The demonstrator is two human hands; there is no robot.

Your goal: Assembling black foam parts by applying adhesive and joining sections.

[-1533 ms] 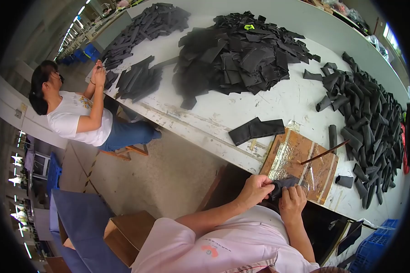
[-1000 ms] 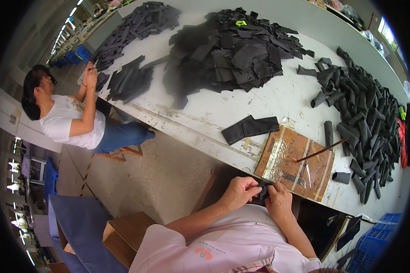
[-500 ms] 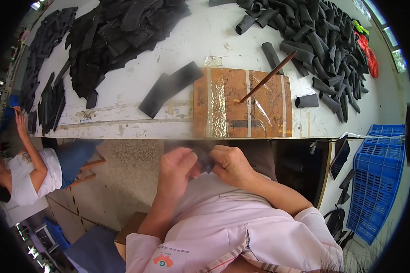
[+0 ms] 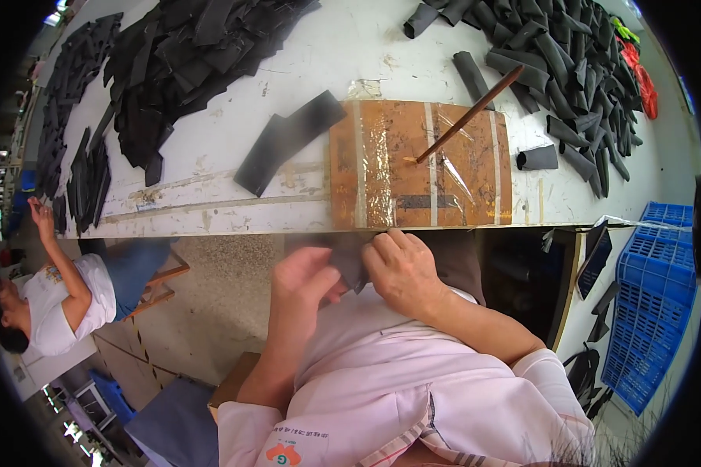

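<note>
A small dark grey fabric piece [image 4: 349,263] is between my two hands, just in front of the table edge and over my lap. My right hand [image 4: 403,274] pinches its right side, fingers curled and knuckles up. On the other side, my left hand [image 4: 304,279] has its thumb and bent fingers closed at the piece; motion blurs them a little. Beyond my hands, a brown board [image 4: 467,179] crossed with clear tape lies at the table edge, with a thin reddish-brown stick [image 4: 467,117] resting aslant over it. Two flat dark strips [image 4: 288,140] overlap left of the board.
A heap of flat black strips [image 4: 187,70] covers the table's far left. Many rolled dark tubes [image 4: 561,70] pile up at the far right, a single tube [image 4: 537,158] beside the board. Blue crates [image 4: 653,303] stand at right. Another person [image 4: 70,300] sits at left.
My right hand has shifted slightly up and right, toward the table edge, and more of the fabric piece shows between my hands. The view has moved a little.
</note>
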